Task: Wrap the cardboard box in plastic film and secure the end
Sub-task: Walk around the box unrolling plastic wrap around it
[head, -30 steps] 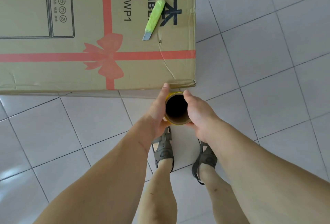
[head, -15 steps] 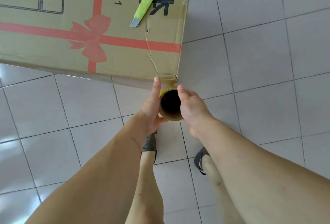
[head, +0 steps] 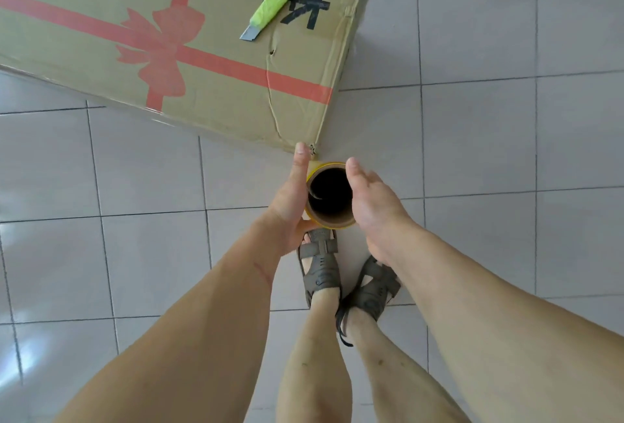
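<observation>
A large cardboard box (head: 209, 51) with a red printed ribbon and bow fills the upper left. Its near right corner points at my hands. Just below that corner I hold a film roll (head: 329, 220) upright, and I look straight down its dark cardboard core. My left hand (head: 292, 196) grips the roll's left side, thumb stretched up toward the box corner. My right hand (head: 371, 206) grips the right side. The film itself is too thin to make out.
A lime-green utility knife (head: 273, 4) with its blade out lies on top of the box near the right edge. Pale floor tiles (head: 506, 152) surround the box. My feet in brown sandals (head: 320, 267) stand right below the roll.
The box has swung in view, its near edge now slanting down to the right and its corner closer to my hands. My feet have stepped together under the roll. Both hands keep their hold.
</observation>
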`<state>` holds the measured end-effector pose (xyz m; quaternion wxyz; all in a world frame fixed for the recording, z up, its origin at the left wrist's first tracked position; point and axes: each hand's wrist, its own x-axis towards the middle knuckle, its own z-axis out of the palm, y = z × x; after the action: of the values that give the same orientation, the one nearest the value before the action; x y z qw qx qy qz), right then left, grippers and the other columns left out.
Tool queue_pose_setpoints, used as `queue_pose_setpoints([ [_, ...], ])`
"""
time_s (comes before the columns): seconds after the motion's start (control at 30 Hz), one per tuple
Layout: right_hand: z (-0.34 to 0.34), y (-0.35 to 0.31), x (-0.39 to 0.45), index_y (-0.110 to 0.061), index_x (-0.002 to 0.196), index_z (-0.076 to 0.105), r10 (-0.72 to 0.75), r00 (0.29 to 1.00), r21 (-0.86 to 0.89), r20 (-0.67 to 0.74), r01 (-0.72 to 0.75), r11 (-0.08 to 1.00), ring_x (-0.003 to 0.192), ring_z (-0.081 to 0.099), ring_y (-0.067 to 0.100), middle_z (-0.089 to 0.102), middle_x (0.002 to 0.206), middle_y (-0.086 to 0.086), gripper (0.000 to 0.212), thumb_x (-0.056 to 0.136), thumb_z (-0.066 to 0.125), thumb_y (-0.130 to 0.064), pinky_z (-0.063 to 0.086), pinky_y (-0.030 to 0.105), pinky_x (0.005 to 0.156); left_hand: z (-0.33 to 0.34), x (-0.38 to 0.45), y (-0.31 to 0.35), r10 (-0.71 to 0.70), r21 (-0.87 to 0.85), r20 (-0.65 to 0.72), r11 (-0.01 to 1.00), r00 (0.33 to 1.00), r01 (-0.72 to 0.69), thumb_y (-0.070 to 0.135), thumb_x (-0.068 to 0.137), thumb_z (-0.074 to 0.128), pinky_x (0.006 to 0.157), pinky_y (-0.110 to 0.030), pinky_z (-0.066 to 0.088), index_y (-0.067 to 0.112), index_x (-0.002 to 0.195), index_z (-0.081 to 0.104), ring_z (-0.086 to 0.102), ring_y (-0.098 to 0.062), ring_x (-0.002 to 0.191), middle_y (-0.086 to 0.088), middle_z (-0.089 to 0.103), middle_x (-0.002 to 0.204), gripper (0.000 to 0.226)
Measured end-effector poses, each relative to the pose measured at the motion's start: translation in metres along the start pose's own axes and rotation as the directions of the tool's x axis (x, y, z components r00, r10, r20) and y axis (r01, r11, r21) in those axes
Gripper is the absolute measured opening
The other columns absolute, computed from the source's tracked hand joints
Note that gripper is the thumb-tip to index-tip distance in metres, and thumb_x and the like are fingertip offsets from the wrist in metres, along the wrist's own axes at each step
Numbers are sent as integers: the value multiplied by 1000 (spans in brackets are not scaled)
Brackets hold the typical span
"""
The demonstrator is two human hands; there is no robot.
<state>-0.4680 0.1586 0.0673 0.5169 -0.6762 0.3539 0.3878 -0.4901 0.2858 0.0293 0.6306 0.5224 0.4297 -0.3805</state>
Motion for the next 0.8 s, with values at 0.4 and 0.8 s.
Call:
queue_pose_setpoints([
  [0.4, -15, -20, 5, -30, 148, 41, -21, 999, -114, -47, 15, 993, 125, 49, 17, 47, 148, -4, 66, 92, 55, -61, 39, 26, 92, 24, 9, 3, -14, -92, -44, 996, 999, 10, 114, 48, 54, 120, -49, 48, 22, 142, 68, 70, -22, 129, -1, 78, 132, 132],
  [0.8, -52, -57, 31, -28, 140, 52, -118, 982, -470, 147, 174, 865, 119, 54, 15, 58, 137, -5, 65, 87, 59, -65, 43, 31, 96, 73, 20, 2, 8, -470, -75, 882, 997, -43, 114, 23, 59, 111, -60, 57, 22, 135, 74, 75, -32, 124, -10, 81, 127, 146],
])
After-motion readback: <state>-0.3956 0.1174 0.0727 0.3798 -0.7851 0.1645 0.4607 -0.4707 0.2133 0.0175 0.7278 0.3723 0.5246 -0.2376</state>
